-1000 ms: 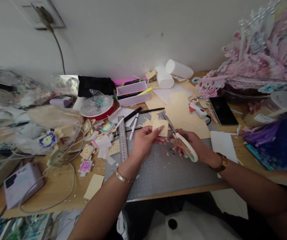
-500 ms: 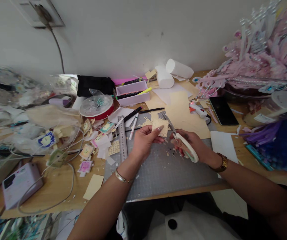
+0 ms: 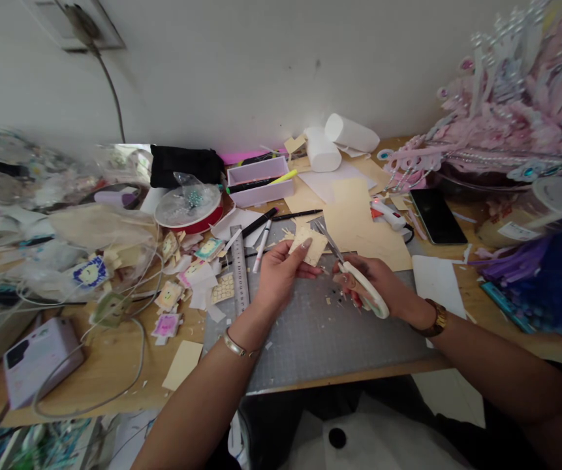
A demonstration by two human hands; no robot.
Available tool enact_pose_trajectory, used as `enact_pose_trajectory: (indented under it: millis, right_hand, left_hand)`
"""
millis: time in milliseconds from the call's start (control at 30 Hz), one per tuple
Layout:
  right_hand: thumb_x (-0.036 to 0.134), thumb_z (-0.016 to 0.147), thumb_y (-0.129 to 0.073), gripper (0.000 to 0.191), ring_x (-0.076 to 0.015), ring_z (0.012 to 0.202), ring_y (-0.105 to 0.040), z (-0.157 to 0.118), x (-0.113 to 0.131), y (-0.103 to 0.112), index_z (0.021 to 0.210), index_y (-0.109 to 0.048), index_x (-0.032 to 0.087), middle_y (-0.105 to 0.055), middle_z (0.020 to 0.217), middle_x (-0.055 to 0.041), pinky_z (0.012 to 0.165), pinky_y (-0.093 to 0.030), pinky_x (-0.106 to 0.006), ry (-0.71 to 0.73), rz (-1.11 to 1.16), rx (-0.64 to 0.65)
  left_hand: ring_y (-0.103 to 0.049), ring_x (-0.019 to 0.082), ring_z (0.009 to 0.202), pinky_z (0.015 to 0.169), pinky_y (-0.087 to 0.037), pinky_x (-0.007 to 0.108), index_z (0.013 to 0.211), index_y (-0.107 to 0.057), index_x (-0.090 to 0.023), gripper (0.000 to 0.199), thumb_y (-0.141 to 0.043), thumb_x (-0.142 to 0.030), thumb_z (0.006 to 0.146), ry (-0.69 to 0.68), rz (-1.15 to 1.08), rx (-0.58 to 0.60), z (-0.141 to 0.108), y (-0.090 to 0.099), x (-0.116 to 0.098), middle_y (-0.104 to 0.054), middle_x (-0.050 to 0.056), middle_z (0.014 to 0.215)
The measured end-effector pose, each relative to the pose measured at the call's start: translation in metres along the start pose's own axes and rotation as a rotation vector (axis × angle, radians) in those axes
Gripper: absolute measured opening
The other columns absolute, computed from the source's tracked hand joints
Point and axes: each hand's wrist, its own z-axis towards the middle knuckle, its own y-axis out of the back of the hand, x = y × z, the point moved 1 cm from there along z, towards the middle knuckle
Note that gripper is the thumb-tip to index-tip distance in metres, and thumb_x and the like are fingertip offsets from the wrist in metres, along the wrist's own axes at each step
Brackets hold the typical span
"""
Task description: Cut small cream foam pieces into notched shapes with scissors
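Observation:
Between thumb and fingers, my left hand (image 3: 283, 271) pinches a small cream card (image 3: 311, 243) with faint drawn marks on it. My right hand (image 3: 371, 284) is wrapped round the white handles of a pair of scissors (image 3: 366, 287). The scissor blades point up and to the left, close beside the card's right edge; I cannot make out whether they touch it. Below both hands lies a grey cutting mat (image 3: 310, 352) sprinkled with tiny paper scraps. Another patterned card piece (image 3: 223, 288) rests left of a steel ruler (image 3: 240, 274).
Larger cream sheets (image 3: 359, 222) lie beyond my hands. A lilac box (image 3: 261, 189) holds pens, and a glue gun (image 3: 388, 214) and phone (image 3: 437, 217) sit to the right. Looping cables and small coloured cards (image 3: 167, 324) clutter the left. Pink beaded decorations (image 3: 520, 137) rise at the right.
The card has turned in my left hand, its top edge now tilting down to the right, and shifted slightly left. My right hand and the scissors have barely moved.

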Motion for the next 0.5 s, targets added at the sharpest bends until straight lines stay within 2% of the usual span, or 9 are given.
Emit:
enact_pose_trajectory:
  millis: [200,500]
  right_hand:
    - [0.052,0.073,-0.075,0.04,-0.0071,0.038,-0.051,-0.0004,-0.0004,0.0006,0.086,-0.059,0.018,-0.058,0.058,0.0049,0.035,-0.043,-0.018,0.018,-0.04,0.023]
    - [0.058,0.073,-0.073,0.045,-0.0072,0.037,-0.051,-0.0023,0.0004,0.0003,0.086,-0.058,0.017,-0.057,0.058,0.0051,0.035,-0.042,-0.018,0.026,-0.057,0.022]
  left_hand:
    - [-0.065,0.015,0.043,0.04,-0.051,0.02,0.093,-0.056,-0.017,0.043,-0.072,-0.053,0.076,-0.013,0.02,0.032,-0.0004,0.0,-0.0006,-0.069,0.0,0.06]
    - [-0.058,0.012,0.037,0.038,-0.049,0.021,0.093,-0.052,-0.017,0.047,-0.076,-0.052,0.073,-0.044,0.012,0.093,0.0015,0.0011,0.0019,-0.067,-0.003,0.058]
